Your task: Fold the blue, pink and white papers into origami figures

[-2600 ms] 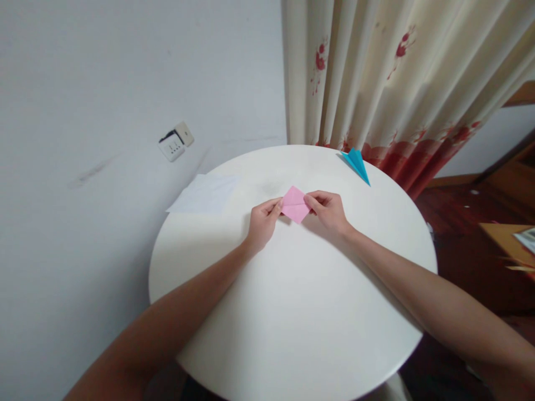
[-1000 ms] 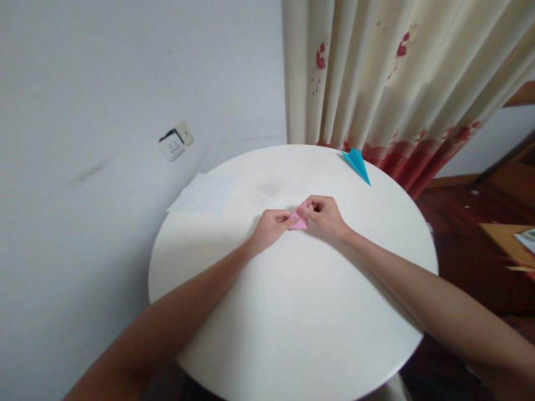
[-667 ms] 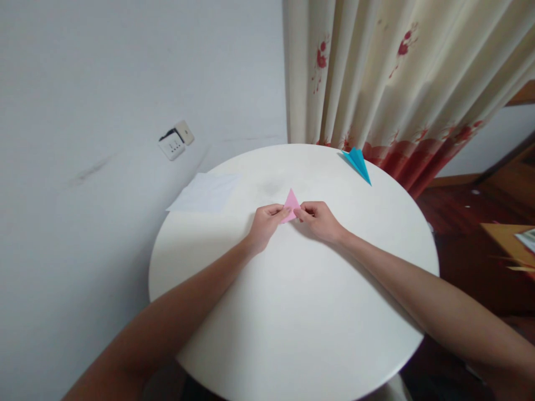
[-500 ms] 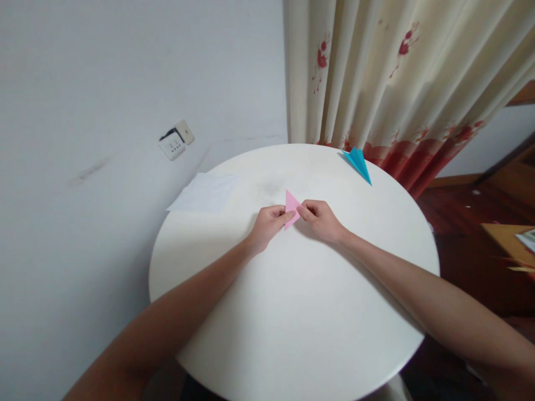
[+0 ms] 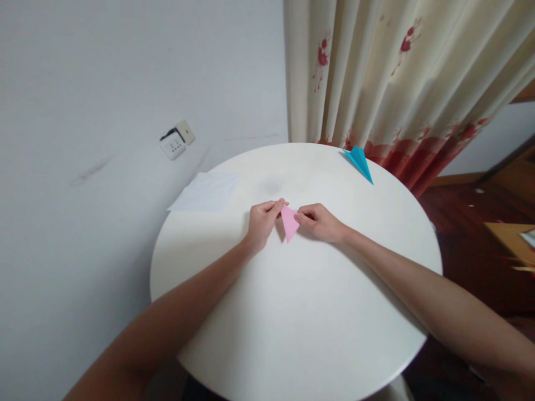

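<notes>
A small pink folded paper [image 5: 289, 224], triangular in outline, is held between both hands just above the round white table [image 5: 301, 328]. My left hand [image 5: 262, 223] pinches its upper left corner between thumb and fingers. On the other side, my right hand [image 5: 320, 221] grips the right edge, thumb on top. One point of the paper hangs down toward me. Fingers cover parts of the upper and right edges, so the folds there are hidden.
A blue paper plane [image 5: 359, 163] lies near the table's far right edge. White sheets [image 5: 203, 192] rest at the far left, by the wall with a socket [image 5: 173, 145]. A patterned curtain [image 5: 376, 83] hangs behind the table.
The pink paper has turned, and its lower point now reaches further toward me. My left fingers have shifted up to its upper left corner; my right hand has stayed nearly in place.
</notes>
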### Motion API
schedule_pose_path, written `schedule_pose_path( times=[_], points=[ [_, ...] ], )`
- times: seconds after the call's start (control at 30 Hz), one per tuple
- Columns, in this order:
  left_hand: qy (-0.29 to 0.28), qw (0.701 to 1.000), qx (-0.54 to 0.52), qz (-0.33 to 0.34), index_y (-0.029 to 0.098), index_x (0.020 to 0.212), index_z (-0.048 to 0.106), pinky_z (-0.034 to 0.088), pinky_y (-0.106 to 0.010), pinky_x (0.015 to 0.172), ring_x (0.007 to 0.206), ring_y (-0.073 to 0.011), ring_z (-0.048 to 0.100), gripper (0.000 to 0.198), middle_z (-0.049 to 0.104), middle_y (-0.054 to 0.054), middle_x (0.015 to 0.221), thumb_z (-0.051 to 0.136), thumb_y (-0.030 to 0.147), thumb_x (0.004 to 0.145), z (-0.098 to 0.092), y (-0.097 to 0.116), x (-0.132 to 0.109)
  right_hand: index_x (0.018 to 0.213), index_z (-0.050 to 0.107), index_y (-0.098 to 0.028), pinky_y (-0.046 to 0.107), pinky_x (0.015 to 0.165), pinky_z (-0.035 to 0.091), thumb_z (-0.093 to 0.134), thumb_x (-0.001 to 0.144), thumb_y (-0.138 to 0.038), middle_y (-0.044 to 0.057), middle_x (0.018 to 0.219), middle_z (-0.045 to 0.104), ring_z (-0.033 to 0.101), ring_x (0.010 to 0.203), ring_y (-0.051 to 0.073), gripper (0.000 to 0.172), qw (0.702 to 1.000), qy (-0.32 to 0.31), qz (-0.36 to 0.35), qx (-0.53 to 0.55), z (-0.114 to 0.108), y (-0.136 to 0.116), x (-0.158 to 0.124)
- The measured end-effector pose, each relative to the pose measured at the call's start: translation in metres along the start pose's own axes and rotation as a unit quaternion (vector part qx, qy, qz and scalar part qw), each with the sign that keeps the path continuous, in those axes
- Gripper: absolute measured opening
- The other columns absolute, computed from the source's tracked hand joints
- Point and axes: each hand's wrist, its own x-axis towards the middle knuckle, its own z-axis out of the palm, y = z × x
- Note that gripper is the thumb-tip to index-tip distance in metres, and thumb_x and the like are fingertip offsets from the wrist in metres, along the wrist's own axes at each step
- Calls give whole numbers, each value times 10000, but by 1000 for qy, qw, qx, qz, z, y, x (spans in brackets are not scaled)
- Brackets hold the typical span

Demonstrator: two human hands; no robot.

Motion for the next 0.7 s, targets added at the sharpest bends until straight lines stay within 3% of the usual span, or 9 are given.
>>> schedule_pose_path(
  times=[0.13,0.23,0.37,0.5,0.7],
  points=[
    [-83,992,98,1,159,603,646,351,-248,537,549,-114,479,512,573,-5,574,659,616,833,0,1,-3,605,431,-209,279,541,234,501,898,-452,-54,592,336,296,571,102,387,997,80,17,8,3,6,4],
    [-134,982,133,-18,165,545,595,333,-248,512,507,-111,459,532,533,-2,519,655,612,828,2,3,-7,598,467,-203,280,533,235,507,879,-452,-48,577,355,310,560,106,377,990,137,31,18,5,11,6],
    [-142,981,122,-40,155,681,692,387,-251,527,521,-125,506,458,582,-13,551,654,589,823,5,4,-8,585,502,-198,283,529,250,521,871,-465,-36,546,407,333,546,112,392,979,197,36,28,6,12,8],
    [-153,981,118,-28,154,691,691,405,-247,529,526,-121,524,448,600,-19,567,633,571,842,6,4,-8,558,480,-208,286,532,270,545,857,-483,-33,525,424,346,531,113,412,969,240,51,38,5,15,9],
    [-145,985,77,-47,140,842,711,451,-241,554,613,-138,617,483,686,-65,728,594,608,876,4,2,-7,606,511,-207,282,525,284,533,866,-564,-19,549,477,382,522,120,442,966,242,69,62,1,26,11]
  ],
)
